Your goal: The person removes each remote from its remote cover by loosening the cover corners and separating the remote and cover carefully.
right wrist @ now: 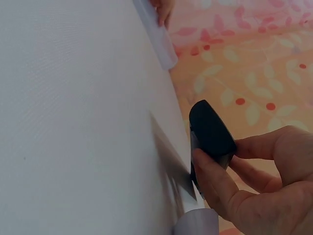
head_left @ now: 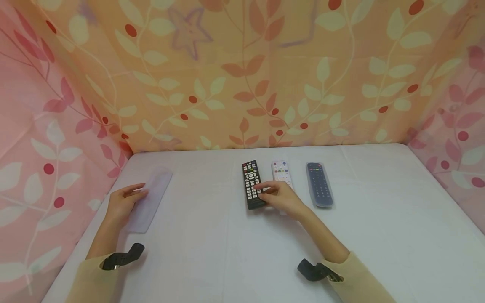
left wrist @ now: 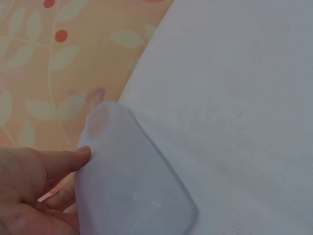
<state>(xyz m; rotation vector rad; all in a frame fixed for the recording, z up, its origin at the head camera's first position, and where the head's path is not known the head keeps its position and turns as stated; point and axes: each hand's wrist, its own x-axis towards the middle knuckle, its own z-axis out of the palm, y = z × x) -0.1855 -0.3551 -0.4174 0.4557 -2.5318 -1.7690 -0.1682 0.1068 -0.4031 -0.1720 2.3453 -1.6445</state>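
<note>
On the left side of the table, my left hand [head_left: 123, 202] pinches the edge of a flat, translucent sleeve-like cover [head_left: 155, 200]. The left wrist view shows the thumb on top of this cover [left wrist: 132, 181], with other fingers beneath. Near the middle, my right hand [head_left: 283, 198] grips a black remote control [head_left: 250, 181] with pale buttons by its lower right side. In the right wrist view, thumb and fingers pinch the black remote [right wrist: 211, 128], which appears raised off the cloth above its shadow. A white remote control [head_left: 280, 168] lies partly hidden behind the right hand.
To the right lies a dark remote control [head_left: 319, 185] inside a translucent cover. White cloth covers the table [head_left: 197, 252]. Patterned fabric walls [head_left: 242, 84] rise at the back and both sides.
</note>
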